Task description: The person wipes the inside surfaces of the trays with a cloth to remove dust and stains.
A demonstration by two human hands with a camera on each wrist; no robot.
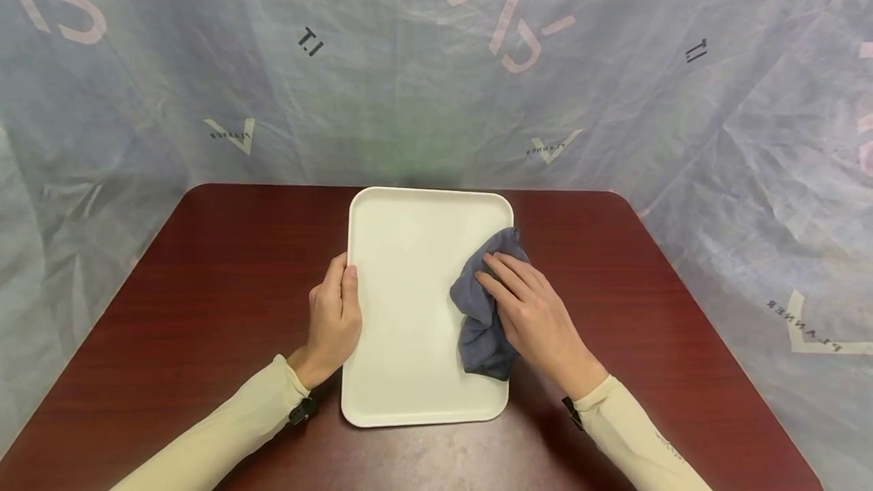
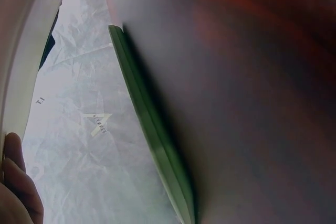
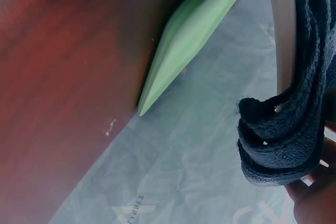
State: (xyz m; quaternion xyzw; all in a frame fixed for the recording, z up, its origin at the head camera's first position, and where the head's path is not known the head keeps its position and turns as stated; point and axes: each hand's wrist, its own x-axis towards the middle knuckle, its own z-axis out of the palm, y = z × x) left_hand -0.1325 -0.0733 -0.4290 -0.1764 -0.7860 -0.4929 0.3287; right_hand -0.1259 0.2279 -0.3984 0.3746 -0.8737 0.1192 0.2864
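A white rectangular tray (image 1: 409, 301) is held up over the table, its inner face toward the head camera. My left hand (image 1: 334, 317) grips its left edge, thumb on the rim and fingers behind, as the left wrist view also shows in part. A blue-grey cloth (image 1: 480, 301) lies bunched over the tray's right side. My right hand (image 1: 535, 309) holds this cloth, fingers spread across it on the tray's face. In the right wrist view the folded cloth (image 3: 283, 145) hangs round the tray's edge (image 3: 283, 40), with fingers partly seen beside it.
The dark red wooden table (image 1: 239, 279) lies beneath. A flat green object (image 2: 152, 124) with a raised rim rests on it, seen in both wrist views and hidden in the head view. Grey printed sheeting (image 1: 409, 97) hangs round the table's back and sides.
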